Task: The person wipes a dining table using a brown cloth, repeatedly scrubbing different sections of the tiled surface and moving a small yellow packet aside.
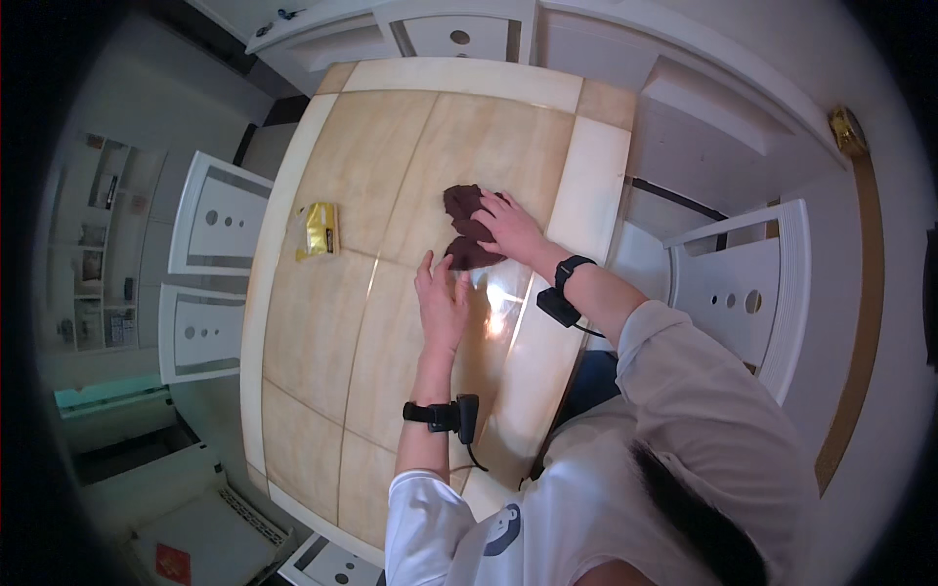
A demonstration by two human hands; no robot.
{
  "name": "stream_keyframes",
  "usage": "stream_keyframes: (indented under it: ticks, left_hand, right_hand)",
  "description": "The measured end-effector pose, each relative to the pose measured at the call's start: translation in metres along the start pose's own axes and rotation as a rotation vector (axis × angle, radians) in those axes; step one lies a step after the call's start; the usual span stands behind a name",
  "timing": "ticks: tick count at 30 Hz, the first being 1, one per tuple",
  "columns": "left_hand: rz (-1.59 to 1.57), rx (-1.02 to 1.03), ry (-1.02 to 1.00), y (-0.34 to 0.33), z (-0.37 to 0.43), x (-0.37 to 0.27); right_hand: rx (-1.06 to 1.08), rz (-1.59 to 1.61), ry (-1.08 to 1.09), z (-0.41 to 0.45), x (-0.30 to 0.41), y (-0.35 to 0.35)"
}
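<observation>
A dark brown cloth (469, 216) lies crumpled on the tiled tabletop (388, 308), in front of me and a little right of the middle. My right hand (509, 227) rests on the cloth's right side with its fingers spread; whether any fabric is pinched under them cannot be told. Just below the cloth's lower left edge is my left hand (443, 300), fingers apart and nothing held, its fingertips close to the fabric. Both wrists wear black straps with small black devices and cables.
A yellow packet in clear plastic (320, 231) lies on the table's left part. White chairs stand at the left (220, 220) and right (740, 293), with others at the far and near ends. White cabinetry (703, 95) runs behind the table.
</observation>
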State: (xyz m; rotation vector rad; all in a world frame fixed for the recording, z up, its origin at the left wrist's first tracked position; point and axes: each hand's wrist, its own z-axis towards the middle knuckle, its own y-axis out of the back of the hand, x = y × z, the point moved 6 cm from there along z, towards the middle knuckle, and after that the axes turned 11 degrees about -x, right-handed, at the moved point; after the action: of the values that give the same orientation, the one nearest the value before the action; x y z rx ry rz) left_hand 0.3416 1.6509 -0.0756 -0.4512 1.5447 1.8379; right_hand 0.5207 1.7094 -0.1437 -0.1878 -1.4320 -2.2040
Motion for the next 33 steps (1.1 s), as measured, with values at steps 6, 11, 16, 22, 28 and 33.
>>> stream_keyframes:
  ticks: [6, 11, 16, 22, 28, 33]
  left_hand:
    - [0.209, -0.036, 0.002, -0.045, 0.067, 0.031]
    - [0.464, -0.014, 0.187, -0.076, 0.098, 0.069]
    - [0.579, -0.157, 0.117, -0.09, 0.09, 0.06]
    - [0.598, -0.184, 0.122, -0.086, 0.088, 0.056]
    - [0.594, -0.185, 0.113, -0.089, 0.095, 0.05]
    - [0.623, -0.152, 0.157, -0.081, 0.085, 0.063]
  right_hand:
    - [-0.085, -0.061, -0.108, 0.051, -0.113, 0.023]
    - [-0.19, -0.224, -0.455, 0.062, -0.257, 0.067]
    - [-0.311, -0.38, -0.559, 0.076, -0.325, 0.09]
    - [-0.345, -0.314, -0.722, 0.132, -0.322, 0.058]
    - [-0.283, 0.185, -0.176, 0.171, -0.16, -0.009]
    - [-0.091, 0.309, 0.113, 0.111, -0.092, -0.007]
